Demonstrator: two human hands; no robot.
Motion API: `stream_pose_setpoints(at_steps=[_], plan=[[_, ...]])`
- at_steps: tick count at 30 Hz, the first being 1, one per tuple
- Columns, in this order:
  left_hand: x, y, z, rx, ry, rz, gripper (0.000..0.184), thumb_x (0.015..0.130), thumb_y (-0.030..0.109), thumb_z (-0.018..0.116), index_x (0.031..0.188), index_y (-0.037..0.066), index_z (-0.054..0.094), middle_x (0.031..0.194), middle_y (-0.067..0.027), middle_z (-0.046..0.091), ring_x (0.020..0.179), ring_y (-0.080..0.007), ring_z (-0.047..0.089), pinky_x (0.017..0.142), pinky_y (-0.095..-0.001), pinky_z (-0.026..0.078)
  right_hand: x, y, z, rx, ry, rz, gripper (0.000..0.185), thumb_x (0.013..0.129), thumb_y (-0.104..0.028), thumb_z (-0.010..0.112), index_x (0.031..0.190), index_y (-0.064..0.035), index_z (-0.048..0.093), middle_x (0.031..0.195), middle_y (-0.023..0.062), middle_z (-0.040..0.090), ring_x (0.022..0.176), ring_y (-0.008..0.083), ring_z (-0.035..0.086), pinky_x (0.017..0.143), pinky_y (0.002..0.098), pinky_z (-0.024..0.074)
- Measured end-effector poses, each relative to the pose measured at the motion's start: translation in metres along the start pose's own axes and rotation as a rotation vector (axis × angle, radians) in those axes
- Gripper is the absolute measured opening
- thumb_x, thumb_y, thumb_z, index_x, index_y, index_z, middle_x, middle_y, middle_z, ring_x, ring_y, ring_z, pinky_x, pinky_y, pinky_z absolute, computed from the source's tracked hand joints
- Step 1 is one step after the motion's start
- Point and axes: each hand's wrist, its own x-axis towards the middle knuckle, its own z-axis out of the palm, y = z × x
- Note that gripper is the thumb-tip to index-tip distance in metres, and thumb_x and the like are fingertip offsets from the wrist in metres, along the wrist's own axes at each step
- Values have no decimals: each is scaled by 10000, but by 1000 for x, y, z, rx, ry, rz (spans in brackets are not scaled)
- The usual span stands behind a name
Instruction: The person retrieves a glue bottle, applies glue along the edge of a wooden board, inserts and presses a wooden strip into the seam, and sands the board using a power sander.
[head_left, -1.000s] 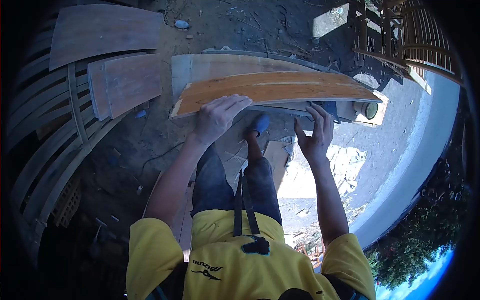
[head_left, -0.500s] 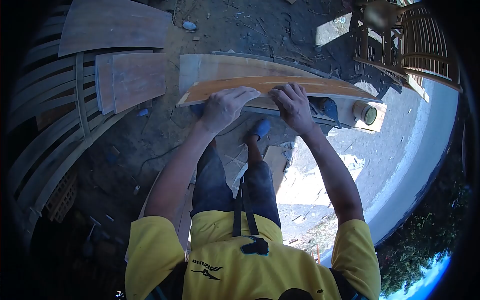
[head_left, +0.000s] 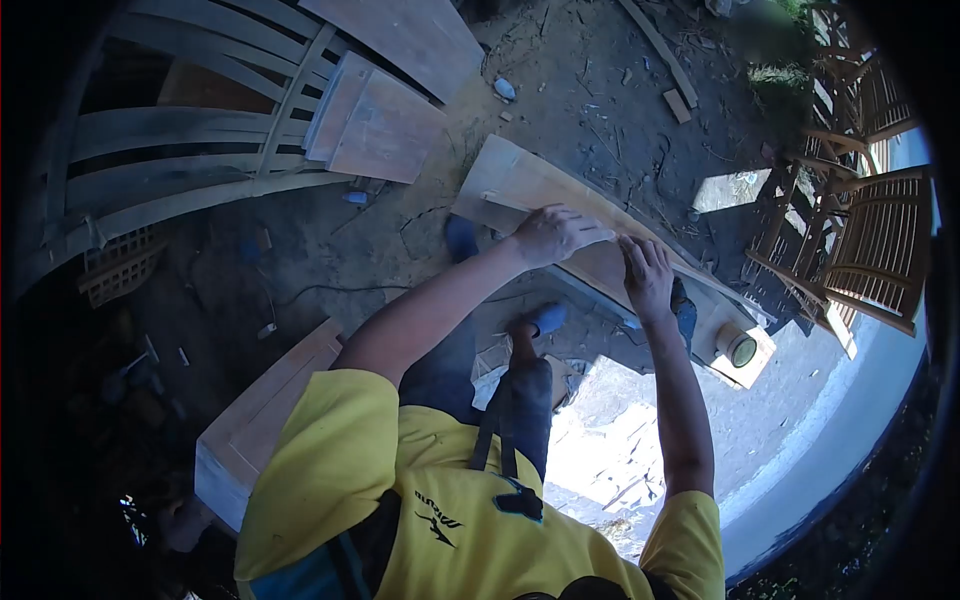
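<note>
My left hand point(head_left: 562, 236) and my right hand point(head_left: 648, 272) are close together, fingers closed on the edge of a thin wooden panel. That panel is seen almost edge-on and is partly hidden by my hands. Below it lies a longer wooden board point(head_left: 510, 170), its far-left end showing bare. Beside my right hand is a dark blue power tool point(head_left: 684, 315), partly covered by my wrist. A round tin point(head_left: 738, 345) stands on the board's right end.
Wooden panels point(head_left: 385, 125) lean on a slatted wooden frame point(head_left: 290, 100) at upper left. More boards point(head_left: 270, 400) lie at lower left. Slatted wooden chairs point(head_left: 880, 240) stand at right. A cord point(head_left: 340, 288) crosses the dirt ground near my feet.
The view has turned, so the board now slants down to the right. The panel in my hands has tipped from showing its broad orange-brown face to nearly edge-on. Both hands still grip it.
</note>
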Motion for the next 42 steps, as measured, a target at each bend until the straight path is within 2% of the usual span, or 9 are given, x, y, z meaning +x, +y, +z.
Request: stream_pose_setpoints(at_steps=[3, 5, 9, 15, 18, 24, 30, 32, 42], plan=[[-1, -2, -8, 36, -20, -34, 416, 978, 165, 563, 1366, 259, 679, 1253, 15, 737, 1077, -190, 747, 895, -354, 610, 10, -4, -1, -33, -31, -53, 354, 893, -11, 685, 1234, -104, 676, 1113, 95, 688, 1011, 318, 657, 903, 446, 512], [5, 2, -14, 124, -244, -38, 406, 995, 201, 524, 1366, 262, 676, 1235, 26, 739, 1061, -184, 754, 877, -364, 616, 14, -4, -5, -130, -52, -69, 227, 943, -24, 693, 1164, -75, 693, 1010, 115, 693, 933, 334, 678, 803, 455, 545], [0, -9, 21, 105, -58, 6, 400, 990, 202, 531, 1357, 257, 680, 1176, 0, 745, 960, -223, 771, 831, -389, 621, 10, 5, 0, -71, -107, -44, 277, 955, -49, 673, 1228, -93, 668, 1066, 120, 693, 954, 345, 689, 749, 469, 557], [7, -5, 13, 121, -59, -34, 362, 985, 198, 539, 1299, 231, 716, 1071, -15, 757, 918, -243, 772, 775, -427, 618, 21, 10, -4, -43, -220, -16, 242, 998, -105, 639, 1238, -97, 666, 1027, 131, 728, 966, 357, 702, 849, 465, 566], [-4, 16, -2, 154, -46, -47, 372, 976, 185, 547, 1306, 227, 713, 1006, -17, 751, 891, -229, 772, 756, -412, 620, 20, 7, -15, -86, -273, -92, 235, 997, -95, 644, 1230, -107, 668, 1002, 139, 733, 893, 376, 716, 774, 488, 573], [-75, 93, -82, 335, -64, -213, 450, 972, 180, 535, 1392, 255, 678, 987, -14, 753, 864, -205, 766, 745, -387, 626, 20, -64, -51, -24, -253, -336, 250, 978, -92, 671, 1226, -118, 688, 942, 142, 736, 808, 383, 730, 668, 489, 579], [-190, 177, -125, 326, 232, -380, 519, 963, 184, 532, 1466, 277, 621, 1141, -18, 745, 1032, -207, 745, 852, -398, 607, 19, -192, -95, 68, -332, -601, 326, 961, -39, 650, 1279, -107, 678, 1024, 133, 756, 862, 376, 741, 730, 489, 598], [-220, 227, -169, 302, 101, -580, 525, 963, 195, 536, 1476, 278, 609, 1235, -21, 731, 1112, -205, 727, 908, -402, 589, 12, -229, -101, 123, -319, -692, 324, 952, -41, 664, 1267, -117, 687, 1011, 124, 757, 860, 365, 740, 728, 481, 597], [-369, 269, -254, 312, 55, -642, 495, 937, 211, 584, 1428, 234, 639, 1189, -11, 739, 1065, -201, 742, 911, -402, 588, -6, -328, -75, 222, -480, -622, 155, 922, -202, 812, 1008, -88, 750, 874, 142, 752, 721, 365, 735, 622, 455, 574]])
